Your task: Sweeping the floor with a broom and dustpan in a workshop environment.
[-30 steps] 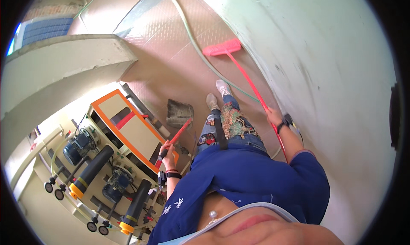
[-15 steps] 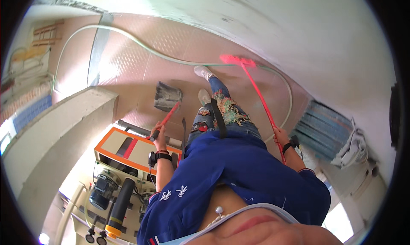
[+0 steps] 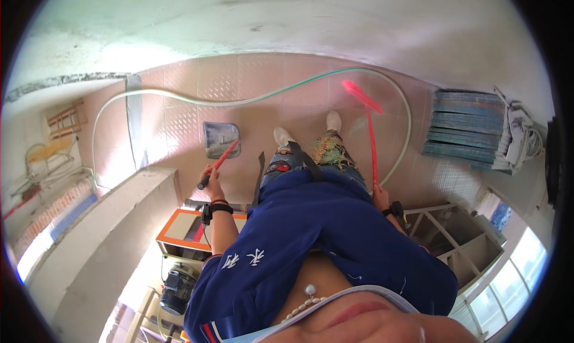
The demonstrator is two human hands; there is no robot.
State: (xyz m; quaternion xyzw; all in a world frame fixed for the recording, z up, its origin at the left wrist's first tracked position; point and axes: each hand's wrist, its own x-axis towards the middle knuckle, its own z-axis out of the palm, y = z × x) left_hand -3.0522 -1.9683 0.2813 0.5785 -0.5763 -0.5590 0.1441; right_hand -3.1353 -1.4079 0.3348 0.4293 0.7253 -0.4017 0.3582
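Note:
My left hand (image 3: 209, 181) is closed round the black-ended red handle of a dustpan (image 3: 222, 134). Its grey pan is at floor level, left of my feet, with some dull residue seemingly inside. On the other side, my right hand (image 3: 380, 199) grips the long red stick of a broom (image 3: 373, 149). The broom's pinkish-red bristle head (image 3: 362, 97) is down at the floor, ahead and to the right of my shoes. Around that head curves a pale green hose (image 3: 263, 98), apart from the bristles.
Pink tiles (image 3: 263, 74) cover the floor up to a whitish wall (image 3: 299, 20). Stacked blue-grey slabs (image 3: 457, 128) stand at the right. Left are a concrete ledge (image 3: 119, 205) and an orange-framed machine (image 3: 179, 226); a grey compartmented frame (image 3: 454, 235) is at my right.
The broom head has come off the hose and sits nearer, turned at a slant. My right foot has shifted rightward, level with the left. The whole view has turned; both hands keep their holds.

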